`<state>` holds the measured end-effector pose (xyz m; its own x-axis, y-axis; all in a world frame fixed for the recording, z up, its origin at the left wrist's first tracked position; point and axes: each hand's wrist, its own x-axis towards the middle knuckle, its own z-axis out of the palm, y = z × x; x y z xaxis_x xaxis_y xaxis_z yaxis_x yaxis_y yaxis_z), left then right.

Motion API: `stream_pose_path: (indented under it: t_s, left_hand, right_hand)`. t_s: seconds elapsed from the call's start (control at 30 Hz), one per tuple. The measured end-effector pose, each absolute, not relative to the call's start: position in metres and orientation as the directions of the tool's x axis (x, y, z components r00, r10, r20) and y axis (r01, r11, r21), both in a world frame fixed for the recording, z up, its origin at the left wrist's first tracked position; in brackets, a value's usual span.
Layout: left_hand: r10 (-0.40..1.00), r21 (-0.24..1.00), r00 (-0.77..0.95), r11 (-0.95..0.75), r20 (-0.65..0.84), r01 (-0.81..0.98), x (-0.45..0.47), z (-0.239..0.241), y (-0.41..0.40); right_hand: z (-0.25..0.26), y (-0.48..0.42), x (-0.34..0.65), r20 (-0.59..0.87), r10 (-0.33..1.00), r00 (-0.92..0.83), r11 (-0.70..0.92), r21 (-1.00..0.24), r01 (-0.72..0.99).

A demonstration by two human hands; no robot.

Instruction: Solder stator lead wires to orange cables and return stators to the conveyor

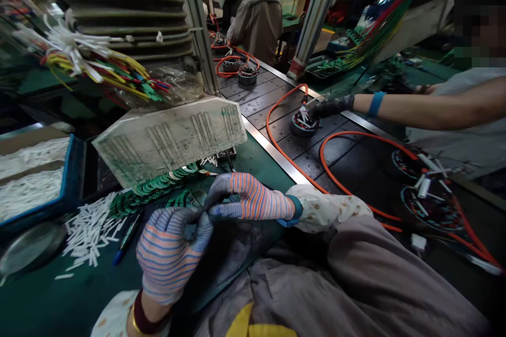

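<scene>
- Bringing fingertips together in left hand (pixel 172 253) and right hand (pixel 253 197), meeting just left of and below frame centre; not telling whether grasping anything there.
- Placing any pinched item at that meeting point; hiding behind striped gloves, too small and dark for making out.
- Noting green curved pieces (pixel 158 189) left of centre, overlapping in a row just beyond left hand.
- Judging green curved pieces light, thin and stiff, maybe brittle; calling for an edge hold, avoiding bending, separating from neighbours.
- Noting white tubes (pixel 93 229) lying in a loose pile at lower left on tabletop (pixel 43 308), with blue pen (pixel 128 237) lying between pile and left hand.
- Judging white tubes very light and smooth, probably rolling or slipping under gloves; favouring a two-finger pinch around the middle.
- Losing part of the green row behind pale panel (pixel 169 139); cutting off blue bin (pixel 59 202) at left edge.
- Covering part of round wound part (pixel 305 124), right of upper centre, with co-worker's dark-gloved hand (pixel 330 108); blurring heavily towards upper corners.
</scene>
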<state>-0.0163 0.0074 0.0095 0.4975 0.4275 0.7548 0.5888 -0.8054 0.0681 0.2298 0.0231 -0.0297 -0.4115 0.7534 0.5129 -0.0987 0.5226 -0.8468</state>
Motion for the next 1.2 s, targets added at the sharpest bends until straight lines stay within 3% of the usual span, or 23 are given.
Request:
stream_pose_path:
  t_s: [0.33, 0.6, 1.0, 1.2]
  left_hand:
    - [0.463, 0.043, 0.493, -0.760, 0.737, 0.648, -0.018, 0.005, 0.007]
    - [0.385, -0.038, 0.550, -0.794, 0.741, 0.607, -0.019, 0.004, 0.013]
    - [0.422, 0.008, 0.545, -0.796, 0.724, 0.605, -0.019, 0.005, 0.017]
    - [0.424, 0.022, 0.535, -0.798, 0.731, 0.602, -0.020, 0.002, 0.017]
  right_hand:
    - [-0.031, 0.030, 0.230, 0.414, 0.780, -0.470, 0.399, -0.907, -0.135]
    - [-0.039, 0.033, 0.227, 0.423, 0.772, -0.473, 0.411, -0.901, -0.135]
    - [-0.041, 0.034, 0.223, 0.338, 0.822, -0.458, 0.338, -0.937, -0.085]
    - [-0.038, 0.034, 0.220, 0.319, 0.836, -0.447, 0.252, -0.946, -0.204]
